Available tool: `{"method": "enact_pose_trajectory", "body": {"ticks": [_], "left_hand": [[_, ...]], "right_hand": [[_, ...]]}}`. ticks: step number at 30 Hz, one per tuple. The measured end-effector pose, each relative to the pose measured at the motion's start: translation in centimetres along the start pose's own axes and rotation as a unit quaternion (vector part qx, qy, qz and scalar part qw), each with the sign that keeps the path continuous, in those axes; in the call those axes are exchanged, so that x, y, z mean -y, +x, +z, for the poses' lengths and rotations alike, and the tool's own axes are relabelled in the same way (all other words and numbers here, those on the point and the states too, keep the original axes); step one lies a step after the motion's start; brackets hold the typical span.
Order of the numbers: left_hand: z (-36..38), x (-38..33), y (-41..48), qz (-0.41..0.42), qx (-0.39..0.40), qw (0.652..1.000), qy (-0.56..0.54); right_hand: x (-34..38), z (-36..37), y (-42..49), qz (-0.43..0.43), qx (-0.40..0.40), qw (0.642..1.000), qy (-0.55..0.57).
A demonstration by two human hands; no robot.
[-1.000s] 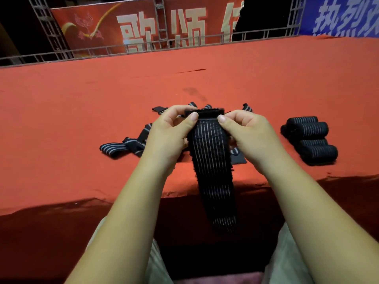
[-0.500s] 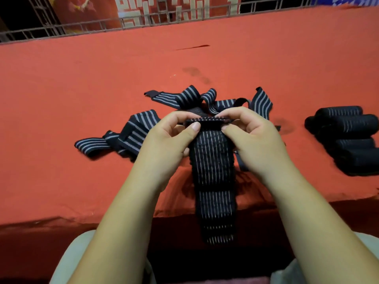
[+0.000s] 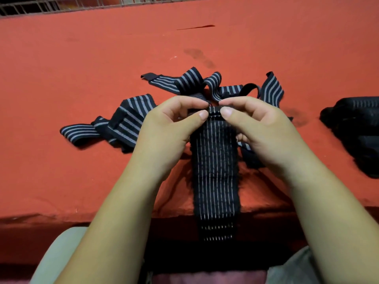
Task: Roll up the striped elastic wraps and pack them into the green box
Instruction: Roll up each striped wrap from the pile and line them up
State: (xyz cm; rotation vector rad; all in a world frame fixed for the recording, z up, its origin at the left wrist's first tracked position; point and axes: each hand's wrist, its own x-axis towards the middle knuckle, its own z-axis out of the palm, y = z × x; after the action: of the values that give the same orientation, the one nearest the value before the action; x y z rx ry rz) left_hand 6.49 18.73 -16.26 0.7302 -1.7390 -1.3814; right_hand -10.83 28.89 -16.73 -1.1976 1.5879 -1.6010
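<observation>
Now both hands, left hand point(image 3: 170, 128) and right hand point(image 3: 260, 128), pinch the striped wrap's point(image 3: 215, 171) top end between thumbs and curled fingers, just before the loose wraps point(image 3: 131, 117).

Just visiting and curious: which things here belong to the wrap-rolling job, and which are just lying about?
Part of the job: held wrap, left hand, right hand, loose wraps, rolled wraps.
Just there: red table cover, metal railing.

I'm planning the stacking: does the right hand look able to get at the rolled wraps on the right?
Probably yes, once it lets go: nothing lies between the right hand and the rolled wraps, but it and the left hand pinch the hanging wrap.
</observation>
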Motion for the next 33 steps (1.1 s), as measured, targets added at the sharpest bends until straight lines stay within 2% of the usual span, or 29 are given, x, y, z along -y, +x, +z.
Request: {"method": "enact_pose_trajectory", "body": {"ticks": [6,11,19,26,33], "left_hand": [[0.2,-0.2,-0.3,-0.005,-0.008,1.0,-0.018],[0.2,-1.0,-1.1,-0.04,0.008,0.999,-0.032],[0.0,-1.8,-1.7,-0.091,0.042,0.989,-0.111],[0.1,-1.8,-2.0,-0.108,0.062,0.989,-0.076],[0.6,-1.4,-1.4,-0.079,0.031,0.996,-0.025]], "right_hand": [[-0.6,-0.6,-0.2,-0.024,-0.012,0.999,-0.047],[-0.1,-0.8,-1.3,-0.04,0.001,0.999,-0.027],[0.6,-1.2,-2.5,-0.057,0.027,0.998,0.018],[0.1,-1.2,-2.7,-0.063,-0.016,0.998,0.011],[0.2,-2.0,-2.6,-0.033,0.005,0.999,-0.025]]}}
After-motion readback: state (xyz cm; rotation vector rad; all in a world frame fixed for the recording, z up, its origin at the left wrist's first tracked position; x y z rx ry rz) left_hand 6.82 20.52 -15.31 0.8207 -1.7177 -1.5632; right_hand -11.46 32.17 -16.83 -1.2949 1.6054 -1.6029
